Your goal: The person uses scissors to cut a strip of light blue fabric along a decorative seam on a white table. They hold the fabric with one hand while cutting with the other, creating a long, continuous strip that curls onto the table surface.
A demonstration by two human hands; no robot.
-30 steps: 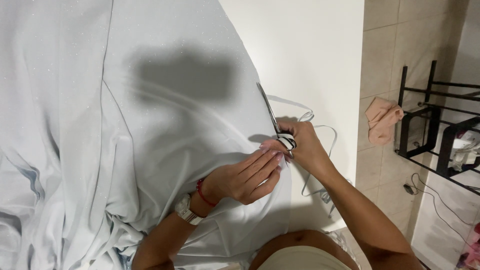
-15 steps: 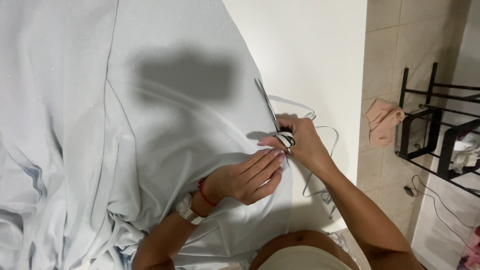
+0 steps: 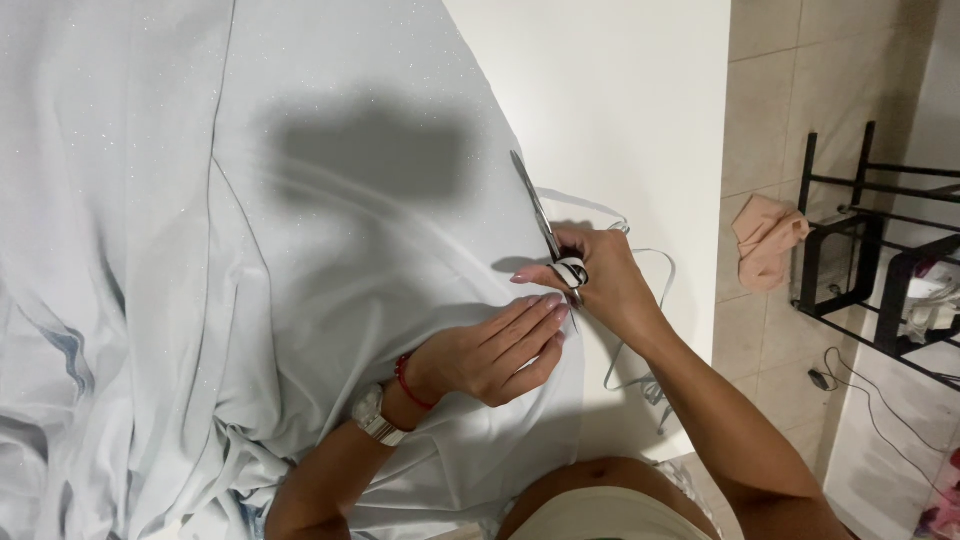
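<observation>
On the white desk (image 3: 620, 90) lay pale blue fabric (image 3: 300, 250), soft, light and likely slippery, pinned flat near its edge by the left hand (image 3: 490, 355) while the right hand (image 3: 600, 280) gripped scissors (image 3: 545, 225), best held close to the cut.

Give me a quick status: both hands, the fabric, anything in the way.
Right hand gripping scissors, blades along the fabric edge. Left hand flat on pale blue fabric, pinning it. A trimmed strip lies loose beside the cut on the white table.
</observation>
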